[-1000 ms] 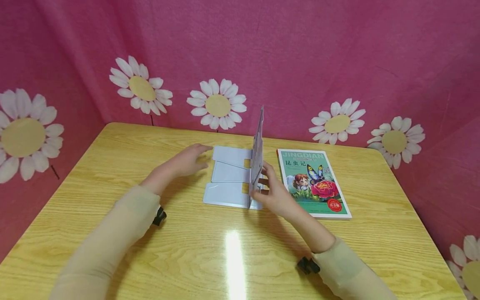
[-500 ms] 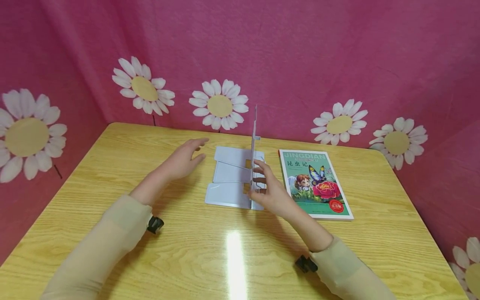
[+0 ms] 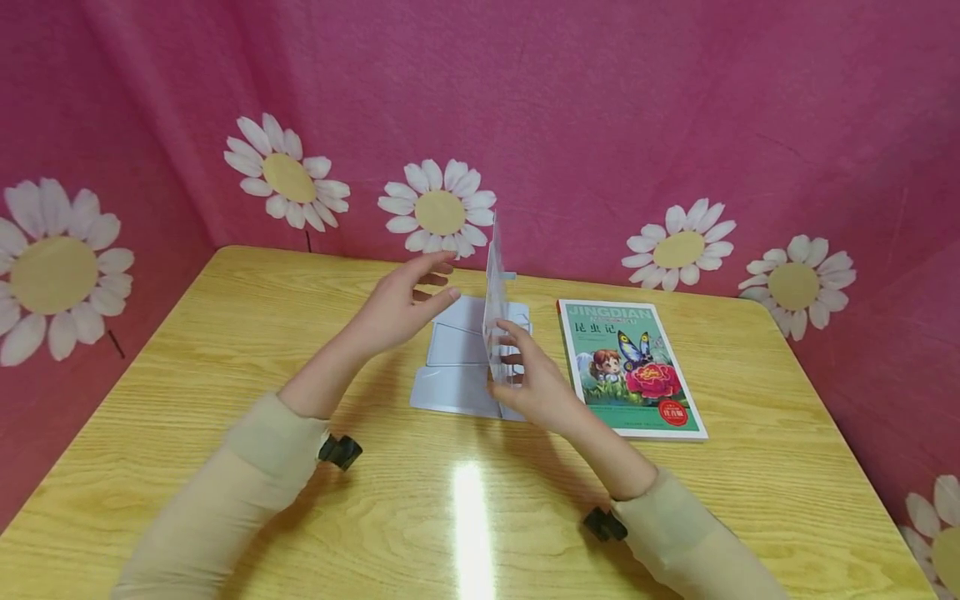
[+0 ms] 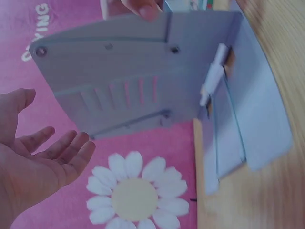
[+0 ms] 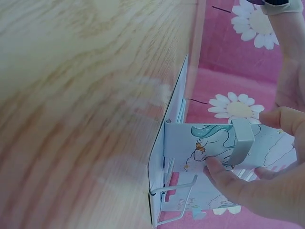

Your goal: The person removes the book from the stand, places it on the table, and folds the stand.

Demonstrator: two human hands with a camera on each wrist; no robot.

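A white folding book stand stands mid-table, its base (image 3: 453, 390) flat and its back panel (image 3: 492, 292) upright, seen nearly edge-on in the head view. My right hand (image 3: 542, 390) grips this panel low on its right side, with a fingertip (image 4: 148, 10) over the panel's edge in the left wrist view. The right wrist view shows unicorn print on that face, a page clip (image 5: 244, 141) and a bent wire piece (image 5: 191, 187). My left hand (image 3: 393, 312) hovers left of the panel, fingers spread and slightly bent, holding nothing. Slots and a white hinge (image 4: 214, 74) show on the panel's plain face.
A green-covered children's book (image 3: 630, 367) lies flat to the right of the stand. A pink curtain (image 3: 555, 125) with daisies hangs behind the wooden table (image 3: 360, 508). Both wrists carry small black devices (image 3: 341, 452).
The back panel's top has swung leftward, with my right hand moving slightly left along with it. My left hand first drew back a little, then came right and closer to the panel.
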